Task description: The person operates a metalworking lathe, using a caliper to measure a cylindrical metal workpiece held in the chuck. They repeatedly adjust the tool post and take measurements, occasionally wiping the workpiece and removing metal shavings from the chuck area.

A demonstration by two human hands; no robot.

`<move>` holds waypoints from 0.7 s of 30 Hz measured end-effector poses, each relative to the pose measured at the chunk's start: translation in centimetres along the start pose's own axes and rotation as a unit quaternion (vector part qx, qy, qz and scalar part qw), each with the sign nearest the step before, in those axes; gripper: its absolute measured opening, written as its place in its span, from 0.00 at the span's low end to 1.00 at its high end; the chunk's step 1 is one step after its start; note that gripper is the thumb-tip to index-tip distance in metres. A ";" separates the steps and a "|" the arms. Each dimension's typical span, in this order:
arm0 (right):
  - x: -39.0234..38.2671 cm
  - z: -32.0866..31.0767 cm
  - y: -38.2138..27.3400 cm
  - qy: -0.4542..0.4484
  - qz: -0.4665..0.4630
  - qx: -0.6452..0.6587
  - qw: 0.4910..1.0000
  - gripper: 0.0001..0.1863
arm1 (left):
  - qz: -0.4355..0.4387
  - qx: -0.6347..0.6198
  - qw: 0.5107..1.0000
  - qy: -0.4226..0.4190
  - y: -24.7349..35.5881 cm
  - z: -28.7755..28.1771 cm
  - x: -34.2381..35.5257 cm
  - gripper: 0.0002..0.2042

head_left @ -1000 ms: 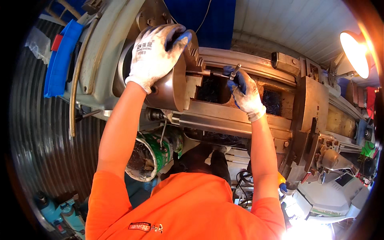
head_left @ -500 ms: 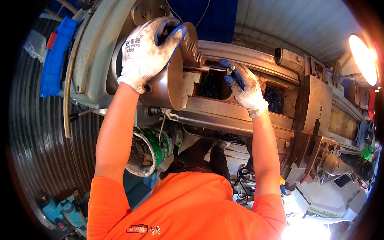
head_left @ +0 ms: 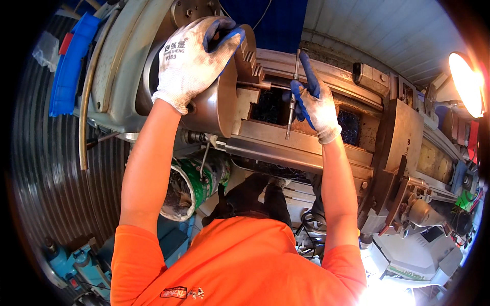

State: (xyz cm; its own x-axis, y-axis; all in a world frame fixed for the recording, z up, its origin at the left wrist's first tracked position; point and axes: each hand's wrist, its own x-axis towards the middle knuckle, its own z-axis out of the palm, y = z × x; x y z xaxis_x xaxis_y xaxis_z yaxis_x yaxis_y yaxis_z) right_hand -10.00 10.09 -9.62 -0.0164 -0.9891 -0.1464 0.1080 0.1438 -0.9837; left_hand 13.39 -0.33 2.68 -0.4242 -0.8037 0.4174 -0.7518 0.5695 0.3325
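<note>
My left hand (head_left: 191, 61), in a white glove with blue coating, grips the top of a large steel lathe chuck (head_left: 219, 109) with curled fingers. A slim shaft (head_left: 255, 84) extends rightward from the stepped jaws. To the right of them, my right hand (head_left: 313, 99), also gloved, holds a long steel bar handle (head_left: 291, 120) that stands crosswise to the shaft, at its outer end. The index finger stretches up along the bar while the thumb and other fingers bend at it. Where bar and shaft meet is partly hidden by the fingers.
The lathe bed (head_left: 301, 150) runs right to the carriage (head_left: 395, 143), with a lit lamp (head_left: 464, 84) behind. Blue trays (head_left: 74, 66) sit at far left. A green bucket (head_left: 201, 181) is below the chuck, and teal tools (head_left: 81, 270) lie at lower left.
The bar in my right hand has swung round from pointing toward me to lying up-and-down in the picture, and that index finger has straightened. My left hand stays on the chuck.
</note>
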 end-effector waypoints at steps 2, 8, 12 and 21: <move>0.0 -0.1 -0.4 -0.007 0.019 -0.060 0.998 0.28 | 0.000 0.002 1.000 -0.001 -0.2 0.1 0.0 0.20; 0.7 -1.1 1.9 -0.074 -0.048 0.050 0.995 0.26 | 0.011 0.007 1.000 0.002 -0.2 0.0 0.1 0.20; 0.2 -1.7 1.0 -0.118 -0.070 -0.031 0.990 0.36 | 0.021 0.002 1.000 0.004 -0.3 -0.1 0.0 0.20; 1.1 -2.8 2.0 -0.094 -0.144 -0.375 0.911 0.36 | 0.029 0.021 0.999 0.007 -0.8 0.3 0.1 0.21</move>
State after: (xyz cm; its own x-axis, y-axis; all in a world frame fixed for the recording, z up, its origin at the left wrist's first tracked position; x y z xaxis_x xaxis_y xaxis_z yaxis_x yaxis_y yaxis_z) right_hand -12.57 9.37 -12.02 0.2421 -0.9669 0.0799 -0.5847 -0.2112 -0.7833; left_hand 13.78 -0.88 2.17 -0.4601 -0.7672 0.4469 -0.7471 0.6065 0.2720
